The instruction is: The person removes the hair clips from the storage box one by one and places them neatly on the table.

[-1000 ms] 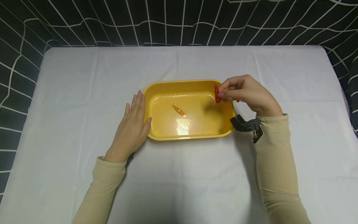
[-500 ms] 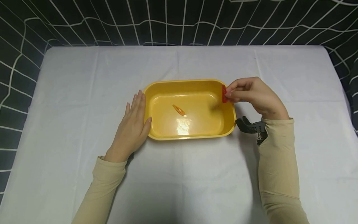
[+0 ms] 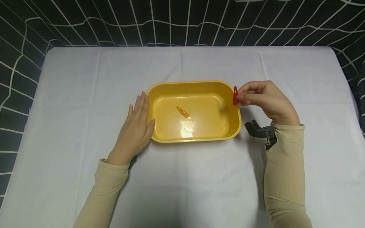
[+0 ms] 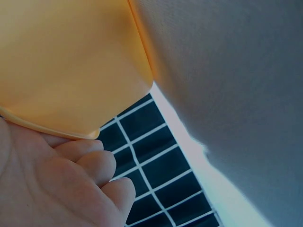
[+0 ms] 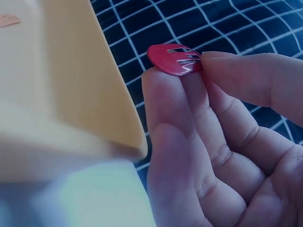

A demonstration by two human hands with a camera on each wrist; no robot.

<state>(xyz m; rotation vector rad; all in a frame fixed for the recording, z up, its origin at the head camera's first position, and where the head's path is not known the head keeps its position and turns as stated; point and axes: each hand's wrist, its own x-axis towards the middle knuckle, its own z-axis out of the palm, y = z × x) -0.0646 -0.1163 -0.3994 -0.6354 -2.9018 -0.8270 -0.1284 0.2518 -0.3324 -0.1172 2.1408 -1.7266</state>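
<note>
A red snap hair clip [image 3: 235, 95] is pinched between the thumb and fingers of my right hand [image 3: 268, 99], just at the right rim of a yellow plastic basin [image 3: 196, 140]. In the right wrist view the red clip [image 5: 173, 60] shows its metal prongs, raised beside the basin wall [image 5: 102, 80]. An orange snap clip [image 3: 182, 112] lies on the basin floor, left of the middle. My left hand [image 3: 131, 128] rests along the basin's left end with straight fingers. In the left wrist view, that hand [image 4: 57, 179] touches the rim.
A white cloth [image 3: 185, 177] covers the table under the basin. Dark fabric with a white grid [image 3: 176, 22] surrounds its back and sides. A black curved mount [image 3: 259, 129] sticks out from the right sleeve, close to the basin's right rim.
My right hand has moved right with the red hair clip, from over the basin to its right rim. Small coloured bits by that rim are now out of sight. The left hand stays put.
</note>
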